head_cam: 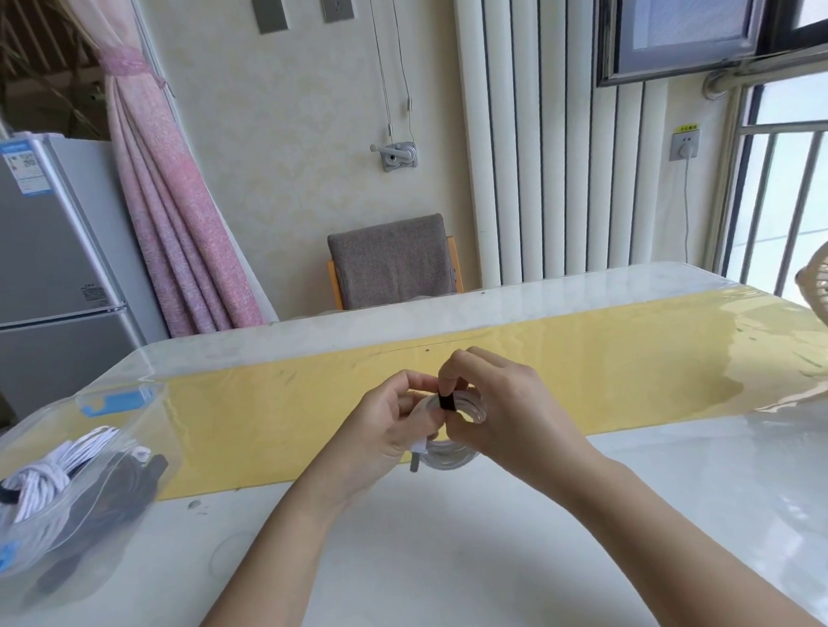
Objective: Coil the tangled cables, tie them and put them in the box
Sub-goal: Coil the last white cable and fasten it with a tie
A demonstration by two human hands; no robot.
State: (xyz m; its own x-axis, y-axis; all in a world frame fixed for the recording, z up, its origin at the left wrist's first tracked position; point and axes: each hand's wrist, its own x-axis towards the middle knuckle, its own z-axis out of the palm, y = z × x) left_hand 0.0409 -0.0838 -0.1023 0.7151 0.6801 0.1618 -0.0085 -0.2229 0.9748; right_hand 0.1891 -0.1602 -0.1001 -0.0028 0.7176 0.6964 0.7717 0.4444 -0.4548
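1. The coiled cable (452, 456), glossy pale loops in a small round ring, is held just above the middle of the worktop (417, 555), between both hands.
2. The left hand (385, 429) grips the ring's left side with curled fingers; a white plug end pokes out beneath it.
3. The right hand (500, 405) pinches a flat black strap (445, 402) wrapped across the top of the loops.
4. The worktop is smooth, shiny white, crossed by a yellow band (273, 419) under clear film.
5. At the left stands a clear plastic box (118, 418) with blue clips, holding a white bundle (58, 468) and a dark cable (122, 486).
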